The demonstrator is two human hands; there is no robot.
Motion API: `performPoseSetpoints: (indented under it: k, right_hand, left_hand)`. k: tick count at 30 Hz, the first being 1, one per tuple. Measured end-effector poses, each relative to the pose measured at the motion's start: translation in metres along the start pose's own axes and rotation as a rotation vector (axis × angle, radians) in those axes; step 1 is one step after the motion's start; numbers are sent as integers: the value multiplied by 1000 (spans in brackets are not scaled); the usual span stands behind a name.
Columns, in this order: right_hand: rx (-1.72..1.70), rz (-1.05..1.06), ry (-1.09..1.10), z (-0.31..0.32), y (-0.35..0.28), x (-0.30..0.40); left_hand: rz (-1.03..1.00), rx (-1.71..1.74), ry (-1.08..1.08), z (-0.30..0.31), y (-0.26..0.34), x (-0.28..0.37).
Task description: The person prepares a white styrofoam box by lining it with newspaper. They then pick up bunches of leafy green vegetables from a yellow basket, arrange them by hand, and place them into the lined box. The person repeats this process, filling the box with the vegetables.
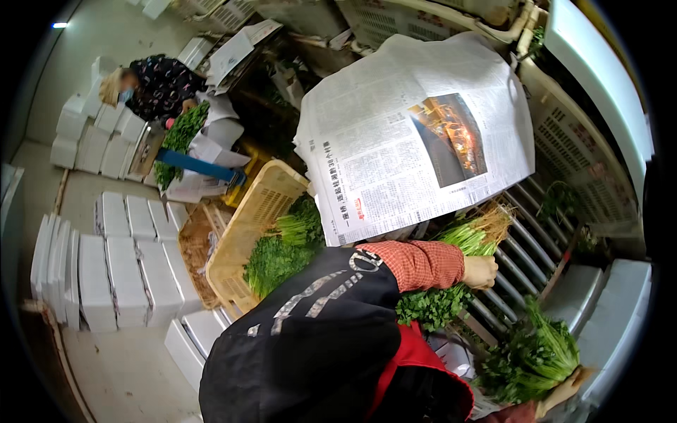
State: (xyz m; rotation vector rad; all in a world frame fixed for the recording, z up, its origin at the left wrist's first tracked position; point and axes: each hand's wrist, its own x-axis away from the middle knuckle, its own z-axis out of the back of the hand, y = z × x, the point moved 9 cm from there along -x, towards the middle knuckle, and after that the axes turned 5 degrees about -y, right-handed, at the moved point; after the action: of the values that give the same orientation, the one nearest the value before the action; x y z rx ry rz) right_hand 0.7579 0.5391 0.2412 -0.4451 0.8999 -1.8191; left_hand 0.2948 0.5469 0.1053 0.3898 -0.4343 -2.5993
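Observation:
My left hand, below a red checked sleeve, is beside a bunch of leafy greens with pale stems and brown roots. Its fingers are curled; whether they grip anything is hidden. More green leaves show below that forearm. At the lower right, my right hand is closed around the root end of another bunch of leafy greens, its leaves spreading up and left. Both bunches are by a rack of metal rollers. Large newspaper sheets lie just beyond my left arm.
A yellow plastic crate holds more greens on the left. Slotted crates line the right and back. White foam boxes are stacked at left, others at right. A masked person handles greens at the upper left.

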Motion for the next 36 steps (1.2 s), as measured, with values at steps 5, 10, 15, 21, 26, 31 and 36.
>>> performPoseSetpoints:
  k: [5, 10, 15, 21, 26, 31, 36]
  right_hand:
    - [366, 149, 39, -7, -86, -1]
    - [306, 152, -143, -20, -128, 17]
    - [276, 689, -339, -88, -274, 134]
    - [143, 552, -186, -100, -319, 144]
    - [313, 830, 182, -79, -339, 159]
    - [305, 798, 137, -75, -340, 186]
    - [-51, 782, 165, -57, -343, 209]
  left_hand:
    - [80, 130, -83, 7, -2, -16]
    - [202, 755, 493, 121, 37, -63]
    - [-62, 1013, 351, 165, 97, -116]
    - [-244, 1308, -52, 142, 120, -104]
    - [-34, 1279, 73, 147, 132, -97]
    - [289, 1877, -153, 81, 137, -64]
    - [322, 1701, -29, 96, 128, -70]
